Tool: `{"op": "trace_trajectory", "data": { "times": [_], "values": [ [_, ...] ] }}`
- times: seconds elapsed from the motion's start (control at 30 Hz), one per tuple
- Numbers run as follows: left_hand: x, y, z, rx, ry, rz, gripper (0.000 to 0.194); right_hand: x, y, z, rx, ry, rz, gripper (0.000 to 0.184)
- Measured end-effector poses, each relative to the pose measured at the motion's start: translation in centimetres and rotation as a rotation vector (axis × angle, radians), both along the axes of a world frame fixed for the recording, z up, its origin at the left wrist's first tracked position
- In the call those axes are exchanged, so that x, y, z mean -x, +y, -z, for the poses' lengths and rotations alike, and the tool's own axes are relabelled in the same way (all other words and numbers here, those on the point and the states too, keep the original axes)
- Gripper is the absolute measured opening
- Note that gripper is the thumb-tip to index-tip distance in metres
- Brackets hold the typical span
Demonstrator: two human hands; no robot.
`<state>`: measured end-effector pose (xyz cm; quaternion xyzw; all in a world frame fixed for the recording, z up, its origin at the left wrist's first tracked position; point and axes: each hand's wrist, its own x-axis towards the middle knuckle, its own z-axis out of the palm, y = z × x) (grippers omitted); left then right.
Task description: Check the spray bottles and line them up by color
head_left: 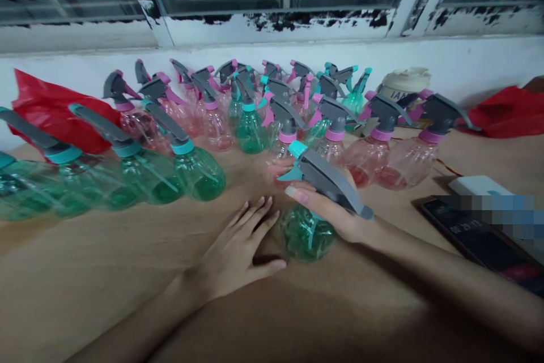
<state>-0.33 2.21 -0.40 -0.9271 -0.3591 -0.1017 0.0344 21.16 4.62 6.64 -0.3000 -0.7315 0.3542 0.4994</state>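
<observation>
My right hand (335, 210) is closed around the neck of a green spray bottle (306, 235) with a grey and turquoise trigger head. The bottle is close to upright, its base at or just above the table (204, 306); I cannot tell which. Palm down on the table, my left hand (242, 250) lies with fingers stretched toward the back, just left of that bottle. Several green spray bottles (199, 173) stand in a row to the left. Beyond my right hand, pink spray bottles (368, 156) form another row.
More pink and green bottles crowd the back by the wall (263, 48). Red plastic bags (63, 108) lie at both sides. A phone (480, 238) showing a timer and a white box (480, 184) lie on the right. A beige pouch (406, 82) sits behind the pink bottles.
</observation>
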Motion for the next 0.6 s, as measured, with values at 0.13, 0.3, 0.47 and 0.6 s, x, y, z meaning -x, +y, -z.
{"op": "trace_trajectory", "data": {
  "times": [0.13, 0.3, 0.47, 0.6],
  "values": [
    [-0.02, -0.02, -0.06, 0.008, -0.006, -0.002, 0.077, -0.08, 0.05, 0.17, 0.003, -0.003, -0.012, 0.028],
    [-0.05, -0.03, -0.17, 0.022, 0.001, -0.005, 0.077, -0.14, 0.13, 0.28, 0.000, -0.013, -0.022, 0.031],
    [-0.13, -0.15, -0.26, 0.038, 0.000, -0.006, 0.078, -0.18, 0.28, 0.21, -0.007, -0.003, -0.056, 0.029],
    [-0.14, -0.13, -0.30, 0.034, -0.002, -0.004, 0.078, -0.21, 0.27, -0.25, 0.014, -0.026, -0.098, 0.024]
  ]
}}
